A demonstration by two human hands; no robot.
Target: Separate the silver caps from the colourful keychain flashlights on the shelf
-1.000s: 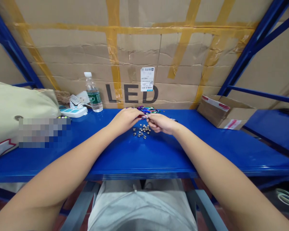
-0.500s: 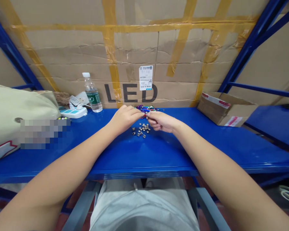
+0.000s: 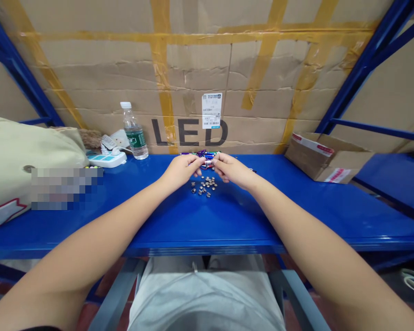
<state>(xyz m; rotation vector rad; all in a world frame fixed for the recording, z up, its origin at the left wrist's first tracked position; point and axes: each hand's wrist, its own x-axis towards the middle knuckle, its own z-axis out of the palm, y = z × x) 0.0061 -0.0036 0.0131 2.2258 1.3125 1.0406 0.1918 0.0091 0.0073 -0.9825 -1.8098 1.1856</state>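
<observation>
Over the back middle of the blue table, my left hand and my right hand meet almost fingertip to fingertip. Between them is a small red tube with a silver end, pinched from both sides. Parts of the tube are hidden by my fingers. Just in front of my hands lie several small round silver pieces that look like button cells, some stacked. Behind my fingers, a pile of shiny purple, blue and green metal tubes rests against the cardboard.
A water bottle and a white power strip stand at the back left, beside a pale green bag. To the right is an open cardboard box. A taped cardboard wall closes off the back of the blue table.
My hands have shifted slightly, and the silver end of the tube now shows between the fingertips. My left fingers have curled lower. The view has moved a little.
</observation>
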